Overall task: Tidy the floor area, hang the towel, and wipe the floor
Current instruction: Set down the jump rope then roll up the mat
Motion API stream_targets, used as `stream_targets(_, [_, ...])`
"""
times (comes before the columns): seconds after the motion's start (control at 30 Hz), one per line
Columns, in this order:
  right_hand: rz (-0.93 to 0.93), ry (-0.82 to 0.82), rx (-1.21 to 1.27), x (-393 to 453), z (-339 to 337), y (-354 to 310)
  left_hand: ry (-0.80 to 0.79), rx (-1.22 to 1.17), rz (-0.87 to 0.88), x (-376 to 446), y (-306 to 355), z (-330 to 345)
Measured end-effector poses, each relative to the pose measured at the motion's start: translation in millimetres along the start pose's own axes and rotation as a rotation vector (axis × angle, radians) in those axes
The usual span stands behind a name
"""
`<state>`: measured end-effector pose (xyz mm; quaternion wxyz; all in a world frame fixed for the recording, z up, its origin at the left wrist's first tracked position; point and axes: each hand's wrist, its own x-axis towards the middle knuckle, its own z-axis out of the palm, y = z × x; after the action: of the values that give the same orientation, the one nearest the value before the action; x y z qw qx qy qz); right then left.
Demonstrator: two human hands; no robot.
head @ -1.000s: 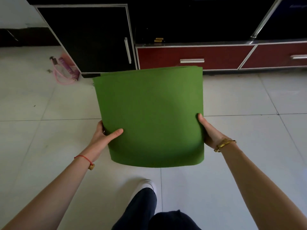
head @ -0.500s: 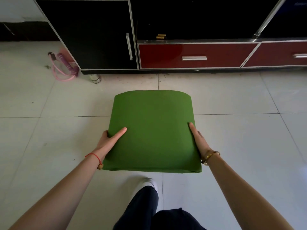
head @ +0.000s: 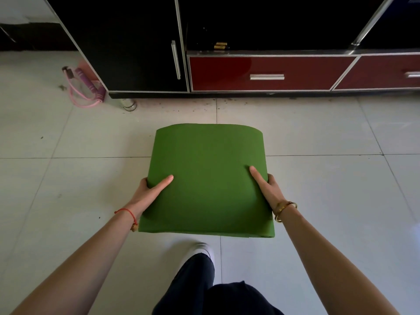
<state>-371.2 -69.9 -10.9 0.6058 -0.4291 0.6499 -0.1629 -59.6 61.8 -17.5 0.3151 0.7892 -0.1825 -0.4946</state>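
A folded green mat (head: 206, 178) is held flat in front of me above the tiled floor (head: 318, 189). My left hand (head: 150, 192) grips its left edge, thumb lying on top and fingers hidden underneath. My right hand (head: 266, 187) grips the right edge the same way, thumb on the upper face. No towel is in view.
A pink and purple skipping rope (head: 84, 87) lies on the floor at the left beside the black cabinet (head: 127, 42). Red drawers (head: 268, 73) run along the back. Dark specks of dirt (head: 204, 105) dot the tiles under the cabinet. My white shoe (head: 204, 248) stands below the mat.
The mat has come down from upright facing me to lying flat and lower. Both hands have kept their grip on its sides.
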Motion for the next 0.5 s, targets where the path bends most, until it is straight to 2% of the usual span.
stream_targets(0.37, [0.187, 0.008, -0.008, 6, -7, 13, -0.036, -0.036, -0.039, -2, 2, 3])
stream_targets(0.5, [0.212, 0.000, 0.018, 6, -7, 11, 0.006, -0.058, -0.028, -5, 3, 2])
